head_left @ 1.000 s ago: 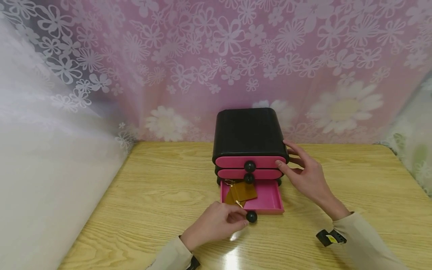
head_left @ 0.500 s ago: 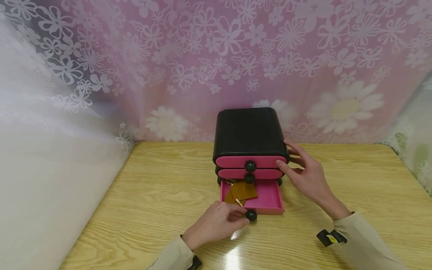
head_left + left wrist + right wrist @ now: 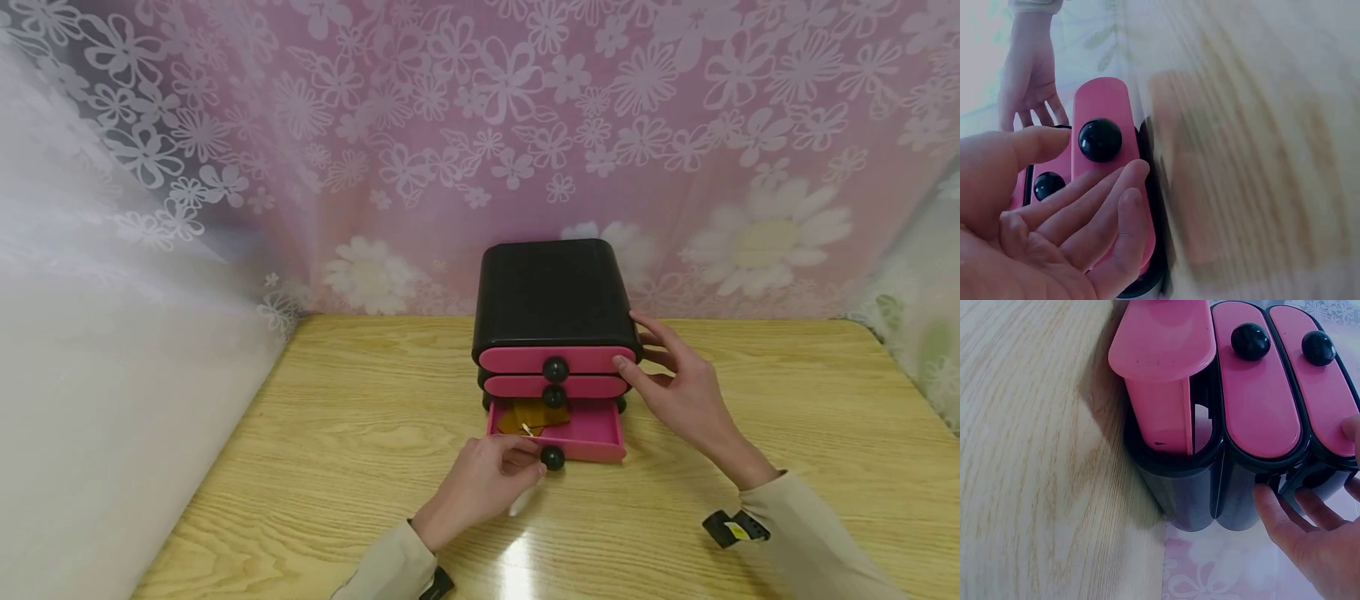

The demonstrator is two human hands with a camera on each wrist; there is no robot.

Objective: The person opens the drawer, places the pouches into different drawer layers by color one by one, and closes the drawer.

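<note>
A black unit of small drawers (image 3: 551, 292) with pink fronts and round black knobs stands on the table. Its bottom drawer (image 3: 596, 451) is partly pulled out and holds flat brown pieces (image 3: 536, 414) with a small pale gold bit. Beside that drawer's knob (image 3: 552, 458), my left hand (image 3: 480, 483) lays its fingers along the pink front; the left wrist view shows its fingers (image 3: 1100, 215) fairly straight, thumb to one side. My right hand (image 3: 686, 396) rests on the unit's right corner, thumb on the top drawer front (image 3: 1319, 394) and fingers against the black side.
The wood-grain table (image 3: 352, 467) spreads around the unit. A pink flowered curtain (image 3: 480, 150) hangs right behind it, and a white sheet (image 3: 112, 375) bounds the left side. Both upper drawers are pushed in, including the middle drawer (image 3: 517, 386).
The bottom drawer has slid part of the way inward, hiding more of the brown pieces, and my left hand has moved forward with it. My right hand and the unit have stayed put.
</note>
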